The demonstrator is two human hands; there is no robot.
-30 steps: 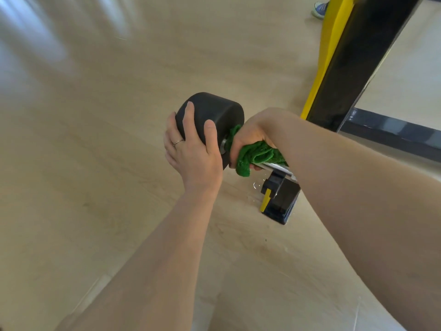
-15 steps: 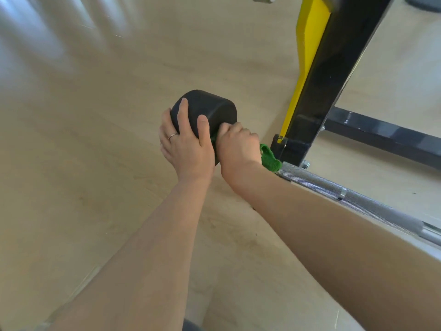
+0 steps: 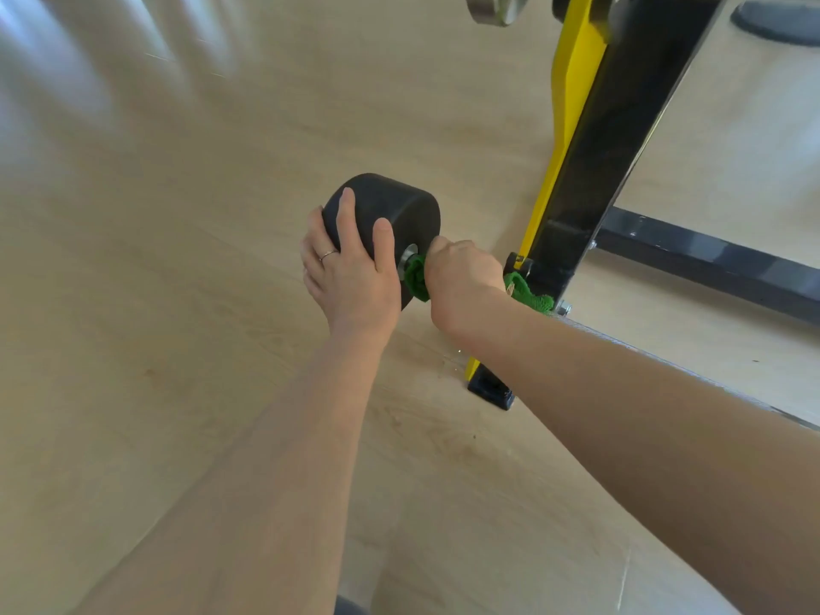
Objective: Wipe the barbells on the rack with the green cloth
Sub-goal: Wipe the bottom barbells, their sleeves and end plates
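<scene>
A barbell rests low on the rack, its black round end weight at the middle of the view. My left hand clasps that weight from the near side, fingers spread over it. My right hand is closed around the bar right beside the weight, with the green cloth wrapped under it; a loose cloth end sticks out to the right. The steel bar runs off to the right, mostly hidden behind my right forearm.
The rack's black and yellow upright rises just right of my hands, with its foot on the wooden floor and a dark base rail running right. Another bar's metal end pokes out at the top.
My right hand with the cloth has stayed against the weight while turning on the bar. More cloth now shows on both sides of it. The view has shifted, showing more of the upright.
</scene>
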